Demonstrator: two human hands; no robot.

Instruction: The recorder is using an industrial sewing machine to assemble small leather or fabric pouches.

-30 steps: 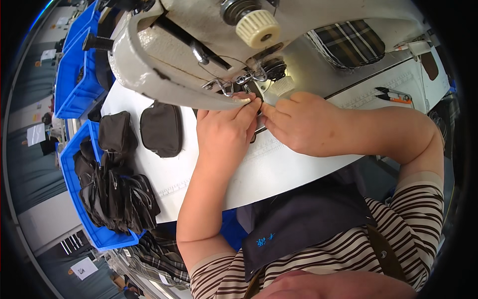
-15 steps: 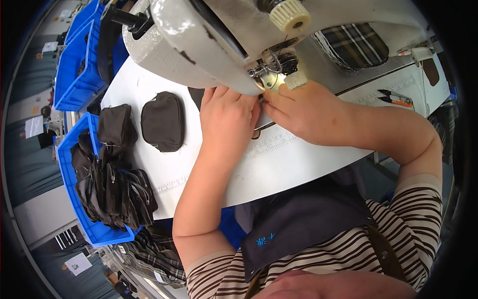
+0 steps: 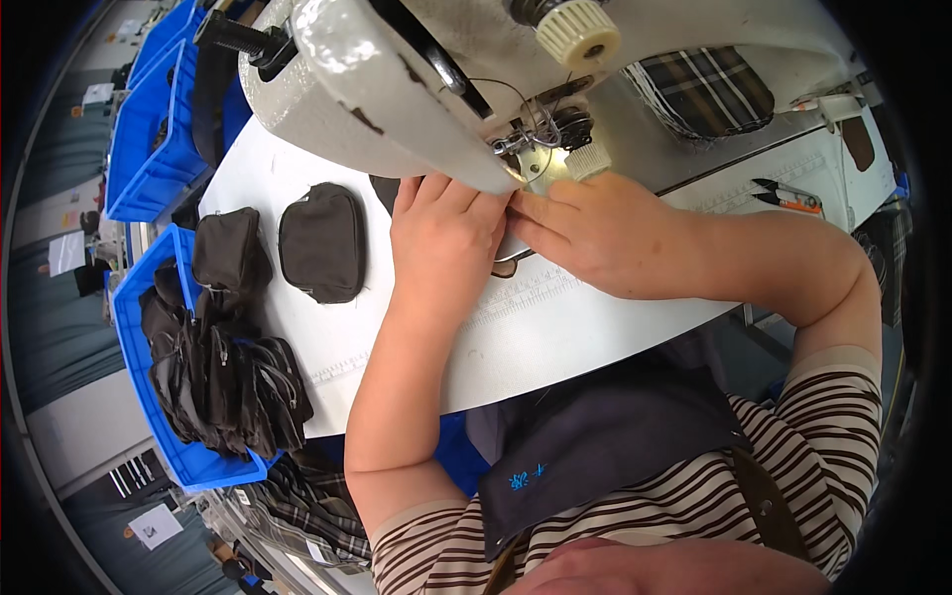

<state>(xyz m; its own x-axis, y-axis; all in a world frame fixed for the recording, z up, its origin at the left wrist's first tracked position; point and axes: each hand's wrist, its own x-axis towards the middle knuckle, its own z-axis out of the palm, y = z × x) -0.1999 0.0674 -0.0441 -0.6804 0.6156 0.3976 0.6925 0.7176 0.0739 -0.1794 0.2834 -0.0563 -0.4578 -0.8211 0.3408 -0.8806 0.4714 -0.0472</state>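
My left hand [image 3: 444, 238] and my right hand [image 3: 595, 233] meet fingertip to fingertip under the head of a white sewing machine [image 3: 397, 89], right by the needle area [image 3: 540, 159]. Both press and pinch a small dark fabric piece [image 3: 387, 188], which is mostly hidden by the hands and the machine. Only a dark edge of it shows left of my left hand. A finished black pouch [image 3: 322, 243] lies flat on the white table [image 3: 555, 327], left of my left forearm.
A second black pouch [image 3: 226, 248] sits at the table's left edge above a blue bin [image 3: 134, 327] heaped with several black pouches. More blue bins [image 3: 149, 139] stand further left. Plaid fabric [image 3: 709, 89] and orange-handled snips [image 3: 783, 195] lie right of the machine.
The view has drifted so the machine head sits lower and covers more of my fingertips. Both hands have stayed together at the needle, shifting only slightly.
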